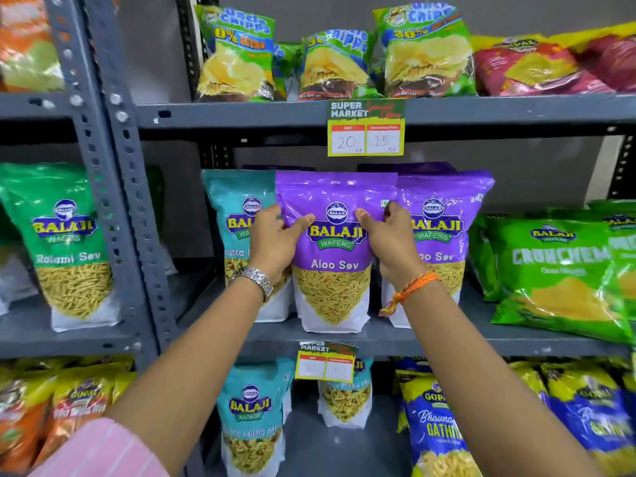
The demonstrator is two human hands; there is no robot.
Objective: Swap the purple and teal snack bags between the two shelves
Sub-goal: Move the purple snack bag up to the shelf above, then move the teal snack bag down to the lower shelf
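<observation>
fingers of both hands pinch the middle purple bag (333,249) by its two side edges: the left hand (275,241) has its thumb across the front and the other fingers tucked behind the left edge, and the right hand (389,242) mirrors this on the right edge. this purple bag stands upright at the front of the middle shelf (481,335), its white base resting on the shelf board.

to do this step well, i judge the grip should stay up near the logo, where the pouch is stiffer, and the bag should come straight out toward the person before it is lowered, so the loose contents do not slump and fold the pack.

just left of the held purple bag, touching it and partly behind the left hand, stands a teal bag (241,235). just right of it, behind the right hand, is a second purple bag (444,232), and more purple shows behind. either neighbour could tip when the held bag slides out.

below the held purple bag, on the lower shelf, stand more teal bags (253,414), with a price tag (325,364) hanging over the shelf edge between. that tag may snag a bag passing down. far right of the purple bag lie green packs (557,277); above it hangs another price tag (366,129).
</observation>
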